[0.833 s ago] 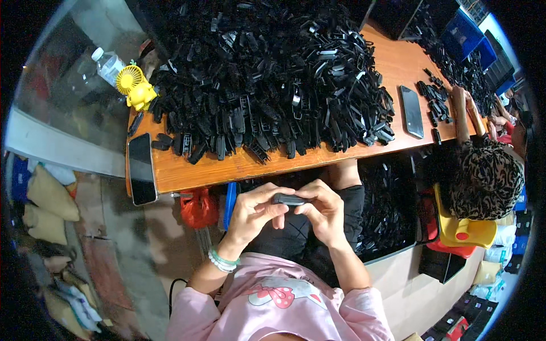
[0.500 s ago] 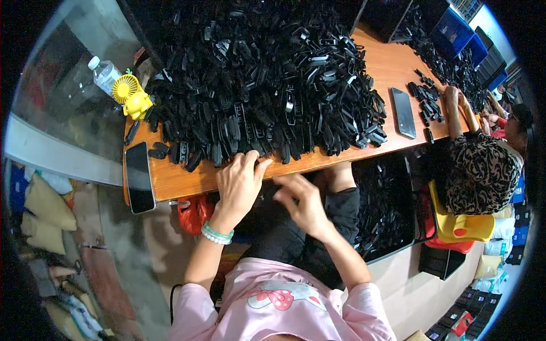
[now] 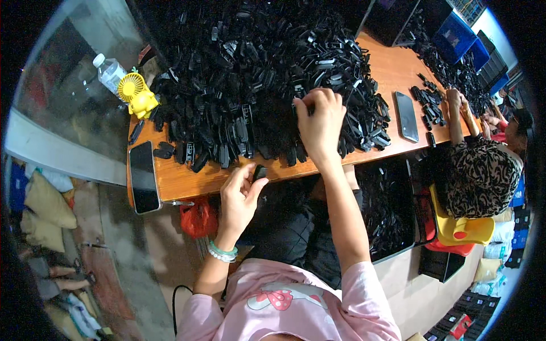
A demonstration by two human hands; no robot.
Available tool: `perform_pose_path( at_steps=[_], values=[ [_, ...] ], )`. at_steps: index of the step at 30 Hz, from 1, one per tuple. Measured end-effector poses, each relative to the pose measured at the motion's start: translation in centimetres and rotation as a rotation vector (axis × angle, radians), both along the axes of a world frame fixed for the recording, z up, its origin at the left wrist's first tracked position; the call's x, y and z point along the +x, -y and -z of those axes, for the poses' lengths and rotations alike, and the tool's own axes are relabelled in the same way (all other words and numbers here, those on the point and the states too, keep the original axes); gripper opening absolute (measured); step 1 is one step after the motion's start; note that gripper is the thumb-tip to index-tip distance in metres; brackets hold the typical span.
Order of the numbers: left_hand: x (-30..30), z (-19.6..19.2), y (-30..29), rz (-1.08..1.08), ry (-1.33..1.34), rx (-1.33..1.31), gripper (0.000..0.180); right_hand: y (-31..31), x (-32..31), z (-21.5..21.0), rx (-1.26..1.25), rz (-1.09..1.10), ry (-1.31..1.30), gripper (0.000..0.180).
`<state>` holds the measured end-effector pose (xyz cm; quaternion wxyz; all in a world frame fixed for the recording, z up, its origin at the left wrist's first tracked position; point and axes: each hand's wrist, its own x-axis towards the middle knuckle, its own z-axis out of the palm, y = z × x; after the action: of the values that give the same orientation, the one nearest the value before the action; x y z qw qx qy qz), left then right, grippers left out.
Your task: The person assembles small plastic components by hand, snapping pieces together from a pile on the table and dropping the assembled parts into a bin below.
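My left hand [image 3: 239,196] is at the table's front edge, with a small black plastic piece [image 3: 260,172] pinched between thumb and fingers. A pale green beaded bracelet circles that wrist. My right hand [image 3: 322,122] reaches over the front of a large heap of small black plastic pieces [image 3: 250,74]. Its thumb and fingers are bent together at the heap; whatever they grip is dark and blends into the pieces behind. Many pieces in the heap are long and narrow, some with shiny faces.
A phone [image 3: 144,177] lies at the left table edge, near a yellow handheld fan [image 3: 138,96] and a clear bottle [image 3: 109,73]. Another phone [image 3: 406,116] lies right of the heap. A co-worker [image 3: 483,170] sits at the right. Below the table hangs a red bag [image 3: 198,218].
My right hand has moved from in front of the table edge up and forward to the heap. My left hand has drawn slightly back, and a black piece now shows in its fingers.
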<state>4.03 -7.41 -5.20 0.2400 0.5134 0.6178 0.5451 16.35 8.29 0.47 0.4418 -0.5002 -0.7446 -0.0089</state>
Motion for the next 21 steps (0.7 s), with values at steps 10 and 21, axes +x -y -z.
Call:
perform_pose_path(
  at_steps=[10,21],
  values=[
    [0.5,-2.6,1.6,0.16,0.112,0.077,0.028,9.9,4.7,0.9,-0.603,-0.847,-0.27,0.031],
    [0.7,-4.5,1.5,0.215,-0.077,0.139,0.027,12.4,5.2,2.0,-0.381,-0.773,-0.146,0.044]
  ],
)
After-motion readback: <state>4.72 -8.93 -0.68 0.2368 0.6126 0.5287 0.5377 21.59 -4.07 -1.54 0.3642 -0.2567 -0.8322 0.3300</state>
